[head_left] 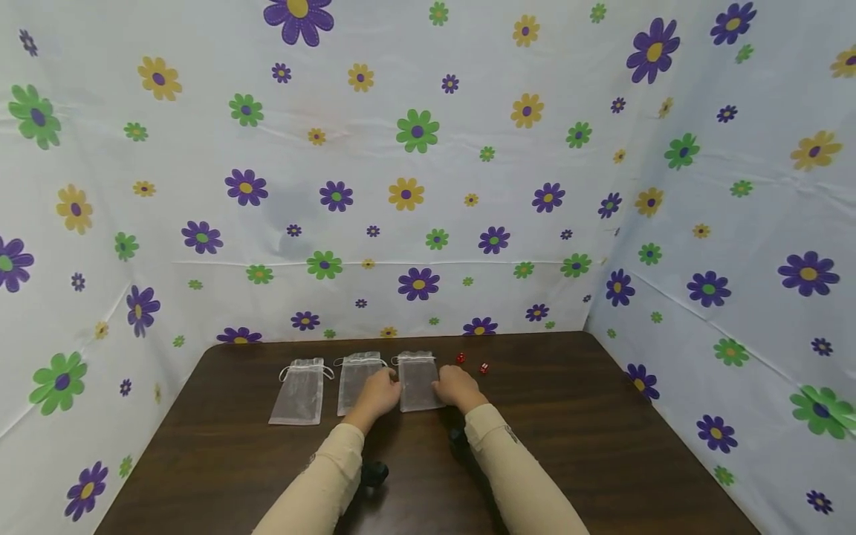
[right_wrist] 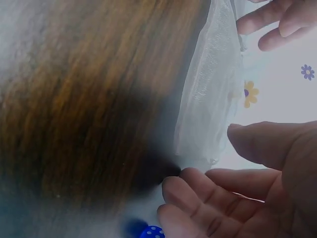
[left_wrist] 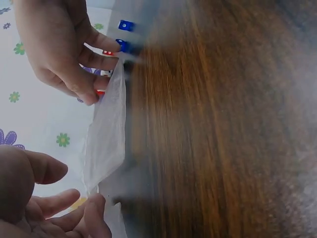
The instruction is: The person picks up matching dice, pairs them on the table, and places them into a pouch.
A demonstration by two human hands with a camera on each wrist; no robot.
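Observation:
The rightmost of three sheer white drawstring bags lies flat on the table between the two hands. My left hand is at its left edge, partly over the middle bag. In the left wrist view, the left fingers are right at the bag's near corner, with the thumb held apart. My right hand is at the bag's right edge. Its thumb stands away from the loosely bent fingers in the right wrist view. Neither hand pinches the bag.
A third similar bag lies at the left. Two red dice sit beyond the right hand; blue dice show past that hand in the left wrist view. Flower-patterned sheeting stands along the back and sides of the dark wooden table.

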